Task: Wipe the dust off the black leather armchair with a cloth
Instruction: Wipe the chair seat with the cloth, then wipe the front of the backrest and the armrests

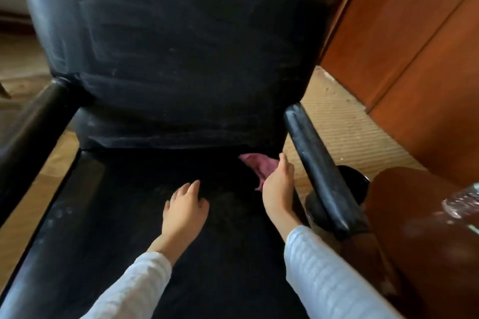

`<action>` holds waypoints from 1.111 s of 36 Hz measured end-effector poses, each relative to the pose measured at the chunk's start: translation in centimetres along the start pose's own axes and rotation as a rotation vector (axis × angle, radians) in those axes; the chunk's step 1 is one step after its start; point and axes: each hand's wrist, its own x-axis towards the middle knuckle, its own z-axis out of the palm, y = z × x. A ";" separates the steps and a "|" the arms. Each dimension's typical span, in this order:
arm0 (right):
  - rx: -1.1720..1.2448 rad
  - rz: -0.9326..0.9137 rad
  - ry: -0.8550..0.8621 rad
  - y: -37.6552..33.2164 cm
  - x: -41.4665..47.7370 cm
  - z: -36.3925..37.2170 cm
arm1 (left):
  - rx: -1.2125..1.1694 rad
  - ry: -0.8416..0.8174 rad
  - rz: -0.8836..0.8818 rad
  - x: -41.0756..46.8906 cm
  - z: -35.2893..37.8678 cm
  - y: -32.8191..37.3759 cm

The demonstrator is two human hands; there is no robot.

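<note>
The pink cloth (255, 167) sits bunched at the back right corner of the seat of the black leather armchair (181, 59), right where the seat meets the backrest and just inside the right armrest (318, 171). The right hand (277, 184) is on it, fingers curled over the near part of the fabric so that only a crumpled fold and a small hanging corner show past the knuckles. How firmly the hand grips is hard to judge, since the palm faces away and the fingertips are buried in the cloth.

The left hand (185, 208) lies flat on the middle of the seat, fingers spread loosely and pointing toward the backrest, holding nothing. Both arms wear pale blue ribbed sleeves (331, 274).

Grey dust streaks cross the backrest and smudges lie along the left edge of the seat. The left armrest (31, 132) runs out of view at the picture's edge, and the chair's front edge is cut off below.

To the right, past the armrest, stands a dark round bin (355, 176), mostly hidden. Nearer is a brown rounded surface (414, 215) with a crinkled clear plastic bottle (464, 199) on it, cut off at the edge; no label can be read. Reddish wooden cabinets (414, 46) stand behind, over a striped beige floor (344, 132). The whole picture is slightly blurred.
</note>
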 end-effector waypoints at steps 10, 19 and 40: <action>0.379 -0.052 -0.283 -4.1 -9.8 -8.8 | -0.205 -0.159 0.254 -8.0 -6.3 6.0; 0.577 -0.065 -0.640 -8.8 -15.0 -12.9 | -0.498 -0.316 0.201 -14.6 -10.4 2.4; -0.027 -0.624 -0.828 -20.6 -25.7 -11.4 | -0.499 0.082 -0.169 -24.6 -21.5 -6.5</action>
